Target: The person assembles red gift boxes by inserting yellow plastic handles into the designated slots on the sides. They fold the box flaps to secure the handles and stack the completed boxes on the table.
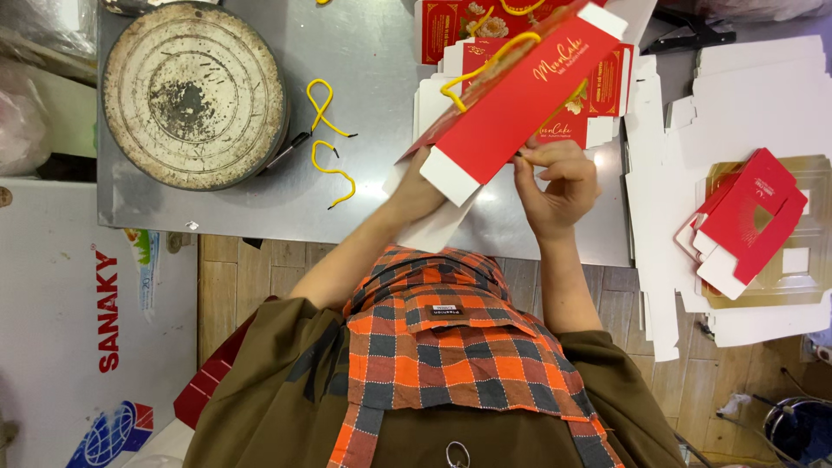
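**Red box held over the steel table**

A person in an orange plaid apron is standing at the table (347,52), holding a red box (511,108) tilted above its near edge. The box is lying slantwise, its white end flap pointing down toward the person and a yellow cord handle (485,65) arching off its upper side.

The left hand (416,186) is tucked under the box's lower end; the box is hiding most of it, so I cannot tell whether its fingers are curled or spread. The right hand (559,178) is sitting just beside the box's lower long edge, fingers pinched together against that edge, closed on the card there.

Beyond the box, a pile of flat red and white box blanks (598,95) is lying on the table. Well to the left of the box, two loose yellow cords (328,139) are lying on the bare steel, with a black pen (286,149) just beside them. Farther left still, a worn round tray (192,91) is resting on the table. Well to the right of the box, another folded red box (750,221) is sitting on a heap of white card sheets (754,104).
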